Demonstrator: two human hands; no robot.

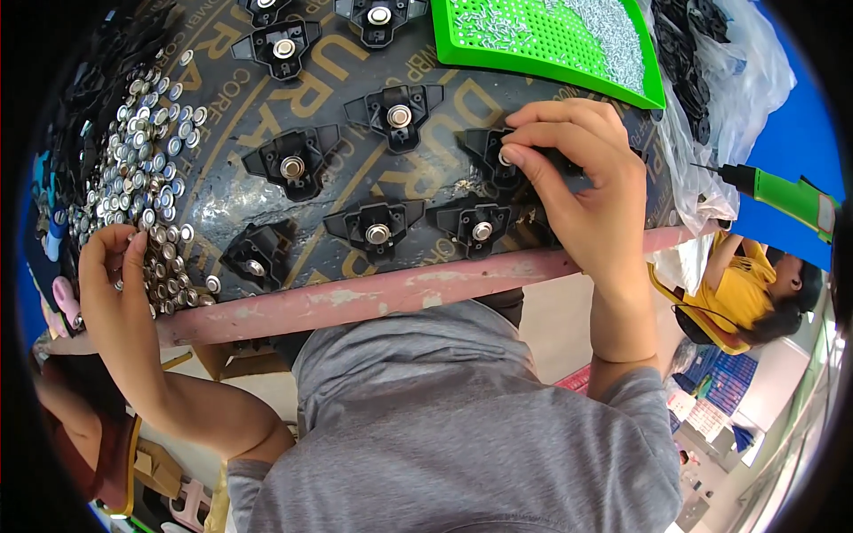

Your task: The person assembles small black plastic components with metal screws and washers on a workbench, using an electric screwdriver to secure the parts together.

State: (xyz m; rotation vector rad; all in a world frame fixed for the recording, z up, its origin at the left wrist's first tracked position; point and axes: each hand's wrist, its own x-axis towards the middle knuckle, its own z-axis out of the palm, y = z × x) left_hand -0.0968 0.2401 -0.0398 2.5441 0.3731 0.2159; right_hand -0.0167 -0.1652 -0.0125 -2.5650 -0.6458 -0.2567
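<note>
My right hand (597, 182) bends over a black plastic part, thumb and forefinger pinched on a small round metal cap (504, 159) at its middle. My left hand (120, 289) reaches into a heap of loose round metal caps (142, 164) at the left. Its fingers curl together at the heap's near edge; what they hold is hidden. Between the hands, several winged black plastic parts (378, 229) lie on the table, each with a round metal piece at its middle. One such part (256, 258), near the left hand, sits at a slant.
A green perforated tray (551, 67) of small screws stands at the far right. Beside it lies a clear plastic bag (742, 75) with black parts. A green and black electric screwdriver (786, 195) points in from the right. Pink edging (400, 298) borders the table; people sit nearby.
</note>
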